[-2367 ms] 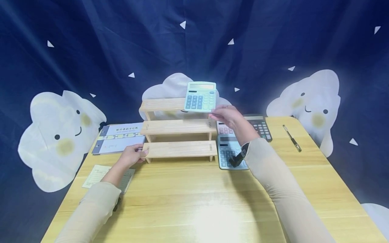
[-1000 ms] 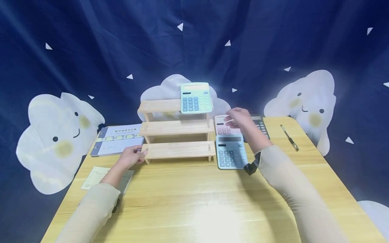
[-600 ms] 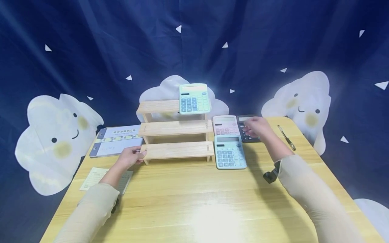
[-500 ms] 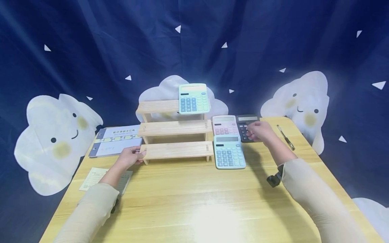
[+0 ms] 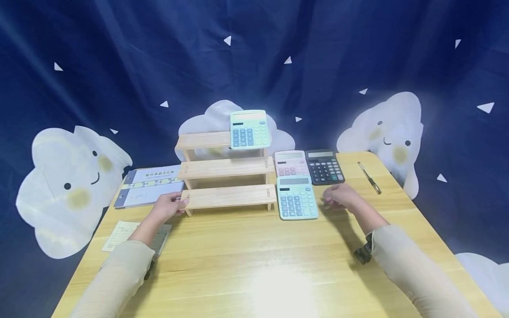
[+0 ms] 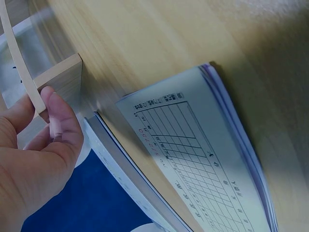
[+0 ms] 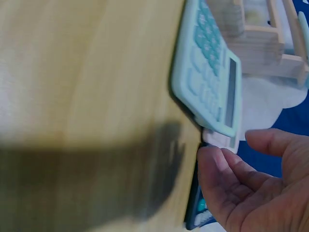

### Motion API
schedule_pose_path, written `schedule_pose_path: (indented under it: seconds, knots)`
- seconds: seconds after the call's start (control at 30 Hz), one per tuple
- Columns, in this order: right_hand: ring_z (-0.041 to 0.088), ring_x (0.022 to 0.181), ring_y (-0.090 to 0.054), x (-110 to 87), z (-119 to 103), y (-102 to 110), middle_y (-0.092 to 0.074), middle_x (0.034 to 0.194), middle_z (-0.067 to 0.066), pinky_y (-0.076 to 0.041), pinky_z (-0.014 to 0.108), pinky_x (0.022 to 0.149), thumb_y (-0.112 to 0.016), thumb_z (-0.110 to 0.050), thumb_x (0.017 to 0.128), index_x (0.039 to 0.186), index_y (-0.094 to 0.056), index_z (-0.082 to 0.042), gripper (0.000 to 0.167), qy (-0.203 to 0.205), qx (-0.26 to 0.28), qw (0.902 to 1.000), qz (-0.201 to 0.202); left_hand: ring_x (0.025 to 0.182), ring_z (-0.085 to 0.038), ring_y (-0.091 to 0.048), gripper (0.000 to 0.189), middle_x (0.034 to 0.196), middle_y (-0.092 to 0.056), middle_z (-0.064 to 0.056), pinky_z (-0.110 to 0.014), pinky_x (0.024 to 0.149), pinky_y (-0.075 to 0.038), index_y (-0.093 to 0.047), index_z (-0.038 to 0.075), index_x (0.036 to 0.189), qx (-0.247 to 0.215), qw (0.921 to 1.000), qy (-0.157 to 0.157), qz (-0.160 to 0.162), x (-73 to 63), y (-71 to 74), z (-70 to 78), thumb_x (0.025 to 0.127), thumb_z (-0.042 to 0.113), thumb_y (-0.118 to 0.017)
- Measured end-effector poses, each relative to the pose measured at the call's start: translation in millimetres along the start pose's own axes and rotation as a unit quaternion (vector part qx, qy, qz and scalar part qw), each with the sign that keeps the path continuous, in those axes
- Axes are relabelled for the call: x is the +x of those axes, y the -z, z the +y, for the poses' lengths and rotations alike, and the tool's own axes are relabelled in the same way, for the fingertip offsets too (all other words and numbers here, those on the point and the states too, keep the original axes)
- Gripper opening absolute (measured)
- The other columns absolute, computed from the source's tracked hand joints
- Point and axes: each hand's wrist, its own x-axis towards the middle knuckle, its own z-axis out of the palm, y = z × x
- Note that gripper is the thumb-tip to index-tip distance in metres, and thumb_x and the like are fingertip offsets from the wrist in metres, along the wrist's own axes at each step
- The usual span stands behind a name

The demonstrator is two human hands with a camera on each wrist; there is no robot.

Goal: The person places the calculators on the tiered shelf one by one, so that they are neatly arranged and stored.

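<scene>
a person in pale sleeves sits at a light wooden table, both forearms stretched out over it. nearest on the left, a printed form sheet lies flat by the left sleeve; the left wrist view shows its ruled grid close beside the hand. the left hand holds the left end of the lowest step of a three-step wooden riser, thumb laid against the end of the board and fingers curled about it. on the right, the right hand hovers just above the table, fingers loosely bent and holding nothing, just to the right of a light blue calculator that lies flat beside the right end of the riser's lowest step. the right wrist view shows the open palm near that calculator's far corner without touching it, though the view is blurred. beyond the blue calculator lies a pink calculator, the two close together, and just to its right a black calculator. a pen rests further right, well apart from the hand. on the far left two ledger books lie one overlapping the other, beside the riser. on the riser's top step, at its right end, a mint green calculator stands propped upright, keys facing the person. behind the table hangs a dark blue cloth printed with smiling white clouds.
</scene>
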Motion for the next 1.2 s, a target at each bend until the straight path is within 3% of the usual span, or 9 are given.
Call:
schedule_pose_path:
  seconds: [0.27,0.5,0.73,0.93,1.2]
  knots:
    - [0.016,0.066,-0.060,1.5,9,-20,-0.065,0.080,0.012,-0.056,0.030,0.065,-0.063,-0.005,0.082,0.109,-0.059,0.013,0.033,-0.013,-0.033,0.9988,-0.032,0.074,-0.013,-0.065,0.058,0.099,-0.061,-0.018,-0.028,0.072,-0.058,-0.035,-0.013,0.138,-0.009,0.9999,0.011,0.002,1.4,0.4,-2.5,0.095,0.018,-0.058]
    - [0.009,0.053,-0.051,1.2,9,-30,-0.057,0.066,0.002,-0.049,0.021,0.053,-0.066,-0.003,0.079,0.086,-0.059,0.002,0.011,-0.037,-0.026,0.9975,-0.054,0.075,-0.014,-0.065,0.058,0.104,-0.059,-0.022,-0.029,0.073,-0.058,-0.034,-0.014,0.138,-0.003,1.0000,0.006,0.000,1.1,1.0,-2.4,0.095,0.018,-0.057]
    - [0.008,0.051,-0.044,4.4,11,-38,-0.052,0.060,0.000,-0.037,0.017,0.046,-0.070,0.000,0.073,0.083,-0.055,0.000,0.019,-0.032,-0.058,0.9966,-0.048,0.075,-0.014,-0.065,0.058,0.107,-0.060,-0.025,-0.029,0.073,-0.059,-0.034,-0.014,0.138,0.002,1.0000,0.000,-0.001,1.1,1.2,-3.0,0.095,0.018,-0.057]
    - [0.010,0.055,-0.046,5.4,13,-39,-0.050,0.067,0.002,-0.041,0.019,0.049,-0.069,0.002,0.074,0.089,-0.052,0.004,0.023,-0.020,-0.061,0.9968,-0.048,0.074,-0.011,-0.064,0.058,0.103,-0.061,-0.022,-0.028,0.071,-0.058,-0.035,-0.013,0.138,0.003,1.0000,0.000,0.000,1.5,0.2,-3.7,0.095,0.018,-0.058]
    - [0.017,0.068,-0.057,0.0,7,-41,-0.056,0.087,0.014,-0.051,0.026,0.061,-0.057,0.002,0.085,0.109,-0.041,0.012,0.030,0.026,-0.022,0.9969,-0.071,0.074,-0.012,-0.065,0.057,0.102,-0.062,-0.022,-0.029,0.071,-0.058,-0.036,-0.013,0.137,0.007,1.0000,-0.002,0.000,0.8,-0.2,-2.6,0.095,0.018,-0.057]
